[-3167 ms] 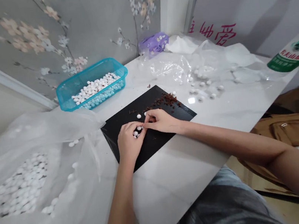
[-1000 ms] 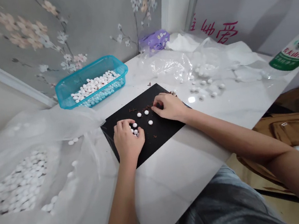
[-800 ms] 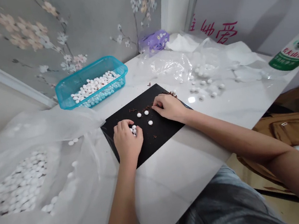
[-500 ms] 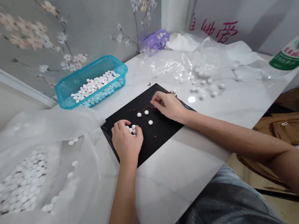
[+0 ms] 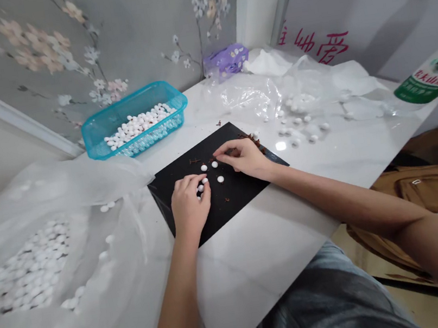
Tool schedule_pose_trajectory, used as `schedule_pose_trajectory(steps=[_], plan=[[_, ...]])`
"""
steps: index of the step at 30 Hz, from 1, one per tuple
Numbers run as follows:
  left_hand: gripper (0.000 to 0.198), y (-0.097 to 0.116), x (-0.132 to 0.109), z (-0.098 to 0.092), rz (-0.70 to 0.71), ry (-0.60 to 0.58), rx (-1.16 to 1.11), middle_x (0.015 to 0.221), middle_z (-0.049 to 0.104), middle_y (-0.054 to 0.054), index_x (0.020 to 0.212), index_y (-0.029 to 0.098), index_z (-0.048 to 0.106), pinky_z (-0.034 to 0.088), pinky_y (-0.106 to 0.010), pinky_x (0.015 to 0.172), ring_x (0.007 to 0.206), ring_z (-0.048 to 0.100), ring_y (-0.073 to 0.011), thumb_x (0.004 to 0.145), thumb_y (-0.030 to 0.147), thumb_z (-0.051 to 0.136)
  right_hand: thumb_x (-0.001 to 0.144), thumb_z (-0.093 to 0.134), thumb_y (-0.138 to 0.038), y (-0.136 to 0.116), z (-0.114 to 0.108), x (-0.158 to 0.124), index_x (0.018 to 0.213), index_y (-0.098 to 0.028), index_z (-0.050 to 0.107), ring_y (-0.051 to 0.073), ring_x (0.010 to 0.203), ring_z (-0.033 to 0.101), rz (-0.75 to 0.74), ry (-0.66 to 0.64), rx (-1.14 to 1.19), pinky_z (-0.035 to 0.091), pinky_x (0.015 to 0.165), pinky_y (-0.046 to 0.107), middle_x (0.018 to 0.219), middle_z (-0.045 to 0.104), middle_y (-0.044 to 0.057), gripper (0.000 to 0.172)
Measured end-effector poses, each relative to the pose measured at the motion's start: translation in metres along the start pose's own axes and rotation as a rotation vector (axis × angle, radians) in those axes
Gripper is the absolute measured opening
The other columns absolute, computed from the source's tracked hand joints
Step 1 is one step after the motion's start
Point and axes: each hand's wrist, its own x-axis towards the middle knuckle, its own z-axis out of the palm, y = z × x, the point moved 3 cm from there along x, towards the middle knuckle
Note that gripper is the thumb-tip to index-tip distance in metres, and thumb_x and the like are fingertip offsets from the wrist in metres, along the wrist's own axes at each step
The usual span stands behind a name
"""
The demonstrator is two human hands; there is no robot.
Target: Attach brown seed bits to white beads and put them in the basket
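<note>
A black mat (image 5: 243, 188) lies on the white table. On it my left hand (image 5: 187, 207) is curled, its fingertips pinching a small white bead (image 5: 204, 181) with another just under them. My right hand (image 5: 243, 157) rests further back on the mat, thumb and forefinger pinched together beside a heap of small brown pieces (image 5: 254, 138); what they grip is too small to name. Two loose white beads (image 5: 216, 164) lie between the hands.
A teal basket (image 5: 95, 136) of white beads stands at the back left. A large clear bag (image 5: 33, 268) of beads fills the left side. Crumpled plastic with scattered beads (image 5: 298, 119) lies back right, near a purple packet (image 5: 224, 60) and a green-labelled bottle (image 5: 428, 79).
My left hand has shifted slightly right and lifted a bead at its fingertips. My right hand has drawn back from the brown pieces toward the loose beads, pinched.
</note>
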Motion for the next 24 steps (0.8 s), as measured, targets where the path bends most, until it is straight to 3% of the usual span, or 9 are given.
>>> schedule_pose_trajectory(steps=[2, 5, 7, 10, 15, 24], plan=[[0.019, 0.002, 0.000, 0.000, 0.036, -0.025, -0.024, 0.097, 0.067, -0.002, 0.097, 0.023, 0.065, 0.045, -0.031, 0.082, 0.092, 0.056, -0.0199, 0.086, 0.024, 0.049, 0.073, 0.063, -0.029, -0.003, 0.002, -0.002, 0.081, -0.015, 0.068, 0.004, 0.043, 0.044, -0.007, -0.057, 0.033, 0.035, 0.041, 0.022, 0.081, 0.066, 0.004, 0.017], [0.021, 0.003, 0.000, 0.001, 0.028, -0.042, -0.045, 0.095, 0.068, -0.002, 0.102, 0.023, 0.062, 0.046, -0.031, 0.082, 0.092, 0.058, -0.0192, 0.084, 0.023, 0.052, 0.072, 0.064, -0.031, -0.004, 0.005, -0.004, 0.082, -0.014, 0.069, 0.005, 0.038, 0.040, 0.079, -0.177, 0.101, 0.031, 0.038, 0.020, 0.052, 0.056, -0.002, 0.020], [0.028, 0.002, 0.000, 0.001, 0.001, -0.046, -0.074, 0.093, 0.068, 0.000, 0.109, 0.023, 0.058, 0.046, -0.030, 0.081, 0.090, 0.059, -0.0184, 0.082, 0.022, 0.056, 0.072, 0.064, -0.031, -0.005, 0.007, -0.006, 0.082, -0.013, 0.068, 0.004, 0.035, 0.039, 0.132, -0.224, 0.152, 0.029, 0.037, 0.019, 0.046, 0.051, -0.005, 0.021], [0.033, 0.002, -0.001, 0.001, -0.024, -0.052, -0.117, 0.092, 0.069, 0.002, 0.114, 0.024, 0.053, 0.046, -0.029, 0.080, 0.089, 0.060, -0.0172, 0.081, 0.023, 0.058, 0.071, 0.065, -0.027, -0.004, 0.009, -0.006, 0.083, -0.013, 0.062, 0.003, 0.035, 0.038, 0.164, -0.237, 0.213, 0.029, 0.034, 0.017, 0.053, 0.055, -0.005, 0.019], [0.031, 0.002, -0.001, 0.001, -0.028, -0.074, -0.131, 0.092, 0.071, 0.003, 0.112, 0.025, 0.054, 0.046, -0.029, 0.080, 0.089, 0.060, -0.0175, 0.081, 0.024, 0.060, 0.065, 0.065, -0.018, 0.000, 0.015, -0.008, 0.098, -0.018, 0.047, 0.002, 0.037, 0.040, 0.177, -0.318, 0.334, 0.033, 0.032, 0.016, 0.068, 0.060, -0.006, 0.037], [0.022, 0.004, 0.000, 0.000, -0.024, -0.063, -0.118, 0.090, 0.069, 0.001, 0.102, 0.026, 0.060, 0.048, -0.028, 0.079, 0.088, 0.063, -0.0164, 0.080, 0.023, 0.060, 0.064, 0.061, -0.016, -0.002, 0.019, -0.010, 0.090, -0.017, 0.050, 0.002, 0.038, 0.038, 0.217, -0.382, 0.294, 0.031, 0.032, 0.015, 0.065, 0.057, -0.007, 0.028]])
